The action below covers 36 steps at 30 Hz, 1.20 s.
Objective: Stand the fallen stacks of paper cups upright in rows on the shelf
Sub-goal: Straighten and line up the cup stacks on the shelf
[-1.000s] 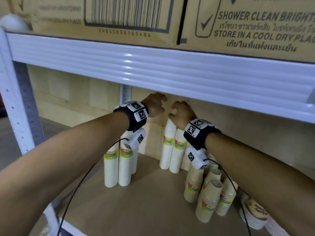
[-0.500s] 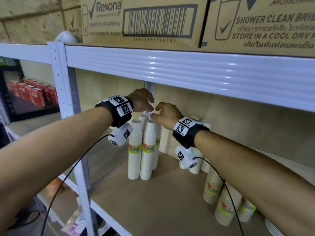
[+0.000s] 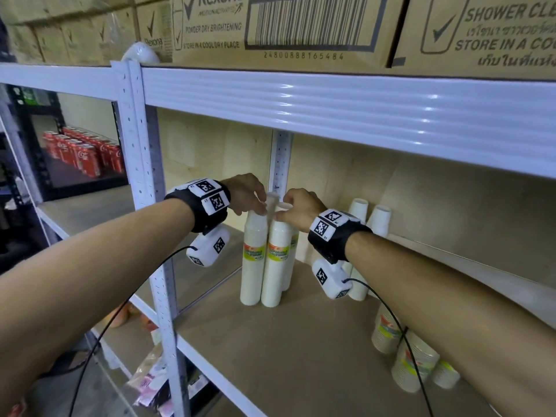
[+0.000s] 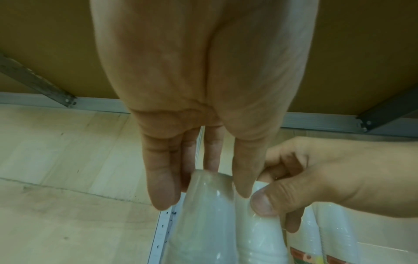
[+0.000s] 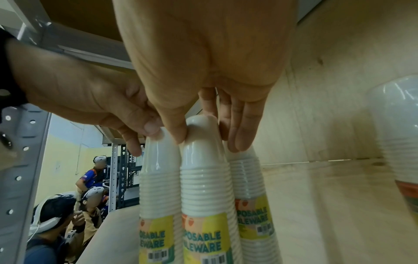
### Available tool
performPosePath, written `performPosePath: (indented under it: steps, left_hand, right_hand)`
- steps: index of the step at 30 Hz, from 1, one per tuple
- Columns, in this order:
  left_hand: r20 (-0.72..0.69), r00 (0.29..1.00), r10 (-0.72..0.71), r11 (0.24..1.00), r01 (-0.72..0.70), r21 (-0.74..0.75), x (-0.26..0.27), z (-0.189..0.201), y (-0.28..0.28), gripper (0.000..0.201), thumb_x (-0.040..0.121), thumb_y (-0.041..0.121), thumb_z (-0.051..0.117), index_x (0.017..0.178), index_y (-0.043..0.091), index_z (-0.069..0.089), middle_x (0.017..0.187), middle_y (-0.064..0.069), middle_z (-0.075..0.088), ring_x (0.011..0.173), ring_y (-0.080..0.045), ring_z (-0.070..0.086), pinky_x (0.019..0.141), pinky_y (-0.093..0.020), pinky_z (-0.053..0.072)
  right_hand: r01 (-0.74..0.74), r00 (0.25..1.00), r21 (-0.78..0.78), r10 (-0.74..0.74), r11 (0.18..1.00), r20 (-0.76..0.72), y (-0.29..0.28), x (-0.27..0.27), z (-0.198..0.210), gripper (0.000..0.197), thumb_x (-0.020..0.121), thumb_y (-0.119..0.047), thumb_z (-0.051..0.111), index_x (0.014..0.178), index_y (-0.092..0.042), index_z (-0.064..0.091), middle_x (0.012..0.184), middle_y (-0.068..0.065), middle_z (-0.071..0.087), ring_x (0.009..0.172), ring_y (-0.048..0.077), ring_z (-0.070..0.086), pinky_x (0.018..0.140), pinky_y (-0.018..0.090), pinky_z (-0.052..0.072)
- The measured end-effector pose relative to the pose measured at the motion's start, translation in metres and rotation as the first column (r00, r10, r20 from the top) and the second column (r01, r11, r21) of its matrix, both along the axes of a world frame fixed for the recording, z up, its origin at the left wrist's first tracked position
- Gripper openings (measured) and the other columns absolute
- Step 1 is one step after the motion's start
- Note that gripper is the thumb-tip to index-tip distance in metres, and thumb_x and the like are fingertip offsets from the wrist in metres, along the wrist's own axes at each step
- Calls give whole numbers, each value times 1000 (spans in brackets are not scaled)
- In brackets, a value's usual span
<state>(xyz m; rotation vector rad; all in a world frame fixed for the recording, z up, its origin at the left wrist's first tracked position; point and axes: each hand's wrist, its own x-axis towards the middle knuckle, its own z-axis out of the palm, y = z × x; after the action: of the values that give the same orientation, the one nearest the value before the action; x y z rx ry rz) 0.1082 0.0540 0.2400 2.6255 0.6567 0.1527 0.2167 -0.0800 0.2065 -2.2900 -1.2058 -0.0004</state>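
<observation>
Near the left end of the shelf [image 3: 301, 350], toward its back, wrapped stacks of white paper cups stand upright and touching: the left stack [image 3: 253, 260] has its top pinched between the thumb and fingers of the left hand [image 3: 245, 192], and the stack beside it [image 3: 276, 260] is gripped at the top by the right hand [image 3: 298, 207], thumb on one side and fingers on the other. A third stack [image 5: 251, 196] stands just behind these, seemingly brushed by the right fingertips, though the view is blurred. Two more upright stacks [image 3: 359, 212] stand by the back wall, printed cup stacks [image 3: 413, 365] lean near the right front edge, and cardboard boxes [image 3: 270, 28] sit on the shelf above.
</observation>
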Motion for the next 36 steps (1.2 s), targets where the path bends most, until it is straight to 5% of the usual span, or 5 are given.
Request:
performPosePath:
  steps: [6, 14, 18, 23, 36]
  left_hand:
    - [40, 999, -2, 997, 5, -80, -1, -18, 2, 41, 78, 17, 79, 115, 18, 62, 116, -5, 55, 83, -23, 64, 52, -25, 52]
    - [88, 995, -37, 998, 42, -52, -1, -19, -3, 42, 79, 14, 76, 119, 15, 64, 116, -6, 57, 79, -20, 62, 58, -27, 53]
    - [97, 992, -74, 994, 82, -74, 3, -18, -10, 41, 80, 12, 75, 120, 11, 65, 114, -7, 58, 79, -21, 62, 64, -32, 57]
    - [84, 988, -131, 987, 138, -85, 15, -12, -24, 37, 83, 11, 74, 118, 10, 64, 110, -5, 56, 79, -26, 65, 74, -39, 60]
    - [103, 944, -313, 948, 317, -22, 82, 1, -83, 41, 82, 12, 75, 121, 14, 64, 120, -3, 51, 92, -26, 65, 74, -37, 61]
  right_hand:
    - [-10, 999, 20, 11, 1000, -30, -2, -1, -4, 46, 76, -30, 77, 116, -15, 58, 106, -1, 59, 87, 16, 55, 52, 21, 33]
    - [-8, 999, 17, 9, 1000, -48, -8, -4, -3, 42, 75, -31, 78, 109, -16, 58, 100, -2, 59, 87, 18, 58, 56, 23, 38]
    - [-2, 999, 26, 3, 1000, -43, -19, -3, 1, 44, 73, -33, 79, 108, -14, 61, 122, -1, 62, 104, 20, 60, 78, 31, 49]
    - [46, 999, 31, -46, 998, -12, -42, 3, 9, 39, 72, -34, 81, 101, -15, 62, 97, -5, 62, 88, 18, 61, 58, 24, 41]
    - [268, 961, 23, -269, 963, 64, -115, 35, 25, 46, 72, -38, 80, 106, -13, 63, 103, 2, 63, 92, 20, 62, 76, 31, 52]
